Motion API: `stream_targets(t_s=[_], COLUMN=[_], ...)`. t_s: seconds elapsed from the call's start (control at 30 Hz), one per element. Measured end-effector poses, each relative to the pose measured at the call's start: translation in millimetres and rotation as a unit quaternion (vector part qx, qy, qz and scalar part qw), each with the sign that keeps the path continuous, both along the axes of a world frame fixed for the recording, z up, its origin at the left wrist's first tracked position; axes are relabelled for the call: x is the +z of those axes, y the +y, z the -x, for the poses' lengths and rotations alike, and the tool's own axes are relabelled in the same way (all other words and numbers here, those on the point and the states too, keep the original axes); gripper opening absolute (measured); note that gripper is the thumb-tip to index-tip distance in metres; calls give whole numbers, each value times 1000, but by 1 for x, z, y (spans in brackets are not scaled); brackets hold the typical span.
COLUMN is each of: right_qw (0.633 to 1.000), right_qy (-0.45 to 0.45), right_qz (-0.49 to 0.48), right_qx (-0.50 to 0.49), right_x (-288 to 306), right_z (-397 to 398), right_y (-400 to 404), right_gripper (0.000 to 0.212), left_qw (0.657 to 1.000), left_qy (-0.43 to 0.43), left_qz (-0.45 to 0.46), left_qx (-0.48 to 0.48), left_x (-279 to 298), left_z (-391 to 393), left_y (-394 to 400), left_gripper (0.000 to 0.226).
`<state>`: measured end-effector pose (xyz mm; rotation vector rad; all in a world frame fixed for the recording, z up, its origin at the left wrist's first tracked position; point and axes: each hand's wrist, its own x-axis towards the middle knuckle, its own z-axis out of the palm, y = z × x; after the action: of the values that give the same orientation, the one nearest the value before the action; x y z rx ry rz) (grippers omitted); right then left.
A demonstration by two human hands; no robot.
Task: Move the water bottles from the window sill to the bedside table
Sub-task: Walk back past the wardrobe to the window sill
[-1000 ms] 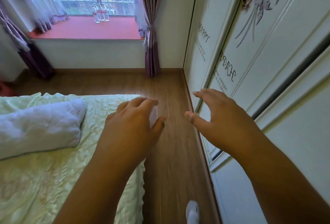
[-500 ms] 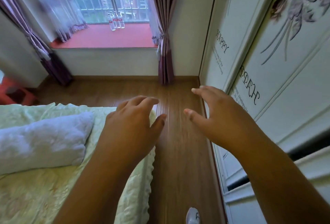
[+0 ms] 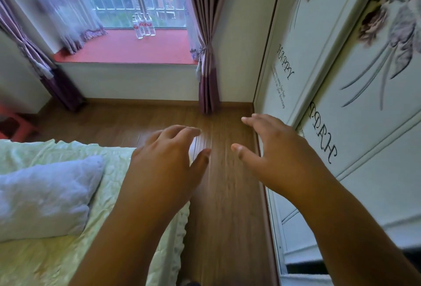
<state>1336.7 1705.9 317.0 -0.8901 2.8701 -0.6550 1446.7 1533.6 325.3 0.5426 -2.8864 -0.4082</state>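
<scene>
Head view: the left hand (image 3: 166,160) and right hand (image 3: 280,155) are held out above the wooden floor (image 3: 225,206), fingers loosely spread and bent, holding nothing. Well beyond the fingertips, the water bottles (image 3: 144,26) stand clustered upright on the red window sill (image 3: 127,50) against the glass. Left of the fingers lies a bed (image 3: 45,251) with a pillow (image 3: 43,196); right, a white wardrobe (image 3: 355,94). Purple curtains (image 3: 205,34) flank the sill.
</scene>
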Motion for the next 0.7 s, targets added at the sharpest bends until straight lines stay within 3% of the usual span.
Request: stream_targets(t_s=[0.7], right_qw=[995], right_qy=[24], right_qz=[-28], right_qx=[-92], right_x=[9], right_z=[124], right_y=[-138], right_gripper=[61], left_qw=[994], left_qy=[-19], left_qz=[-30], left_qx=[-100], left_x=[-5], left_z=[163], left_y=[-163], left_gripper=[54])
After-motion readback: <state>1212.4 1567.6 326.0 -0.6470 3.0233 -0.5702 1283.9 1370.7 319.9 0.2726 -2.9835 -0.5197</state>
